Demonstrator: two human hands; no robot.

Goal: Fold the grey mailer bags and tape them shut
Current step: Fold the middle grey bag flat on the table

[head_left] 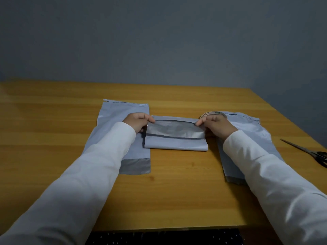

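Observation:
A folded grey mailer bag (176, 137) lies in the middle of the wooden table (177, 191), its darker flap turned over the front. My left hand (138, 122) pinches the flap's upper left corner. My right hand (215, 125) pinches the upper right corner. A flat grey mailer bag (113, 121) lies to the left, partly under my left arm. Another flat grey mailer bag (247, 131) lies to the right under my right arm. A roll of tape (213, 114) stands just behind my right hand, mostly hidden by it.
Scissors (307, 152) lie near the table's right edge, blades pointing left. A grey wall stands behind the table. Something dark with pale dots (162, 236) shows below the table's near edge.

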